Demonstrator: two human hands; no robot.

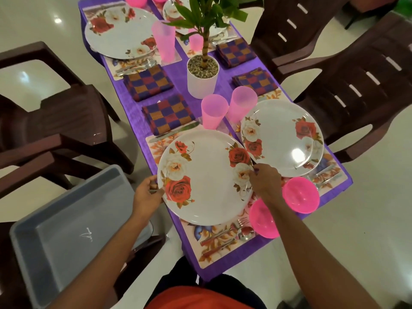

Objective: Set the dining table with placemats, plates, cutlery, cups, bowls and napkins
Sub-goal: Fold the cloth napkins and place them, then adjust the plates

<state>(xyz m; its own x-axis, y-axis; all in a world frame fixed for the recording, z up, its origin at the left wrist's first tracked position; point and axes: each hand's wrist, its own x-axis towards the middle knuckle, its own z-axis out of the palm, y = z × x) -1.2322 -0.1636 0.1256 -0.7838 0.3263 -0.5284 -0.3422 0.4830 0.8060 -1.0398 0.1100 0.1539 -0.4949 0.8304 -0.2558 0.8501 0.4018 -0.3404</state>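
While the grey tub [66, 230] is seen sitting at lower left, the left hand [148, 192] is curled round the left rim of the near plate [205, 177]. The plate is located at frame centre, laid on a floral placemat [214, 253] over the purple tablecloth [176, 74]. A knife [174, 131] is laid just past the plate's upper-left edge, beside a checked napkin [168, 113]. A fork [239, 223] and spoon [245, 233] are laid on the placemat below the plate, right of centre. Two pink cups [214, 111] are stood side by side just above the plate. The plate's right rim is pinched by the right hand [265, 181], fingers bent. One pink bowl [263, 219] is partly hidden under the right forearm. A second bowl [301, 195] is placed just right of it. The second plate [282, 137] is set at centre right. Its rim is met by the near plate's; touching or overlapping cannot be told.
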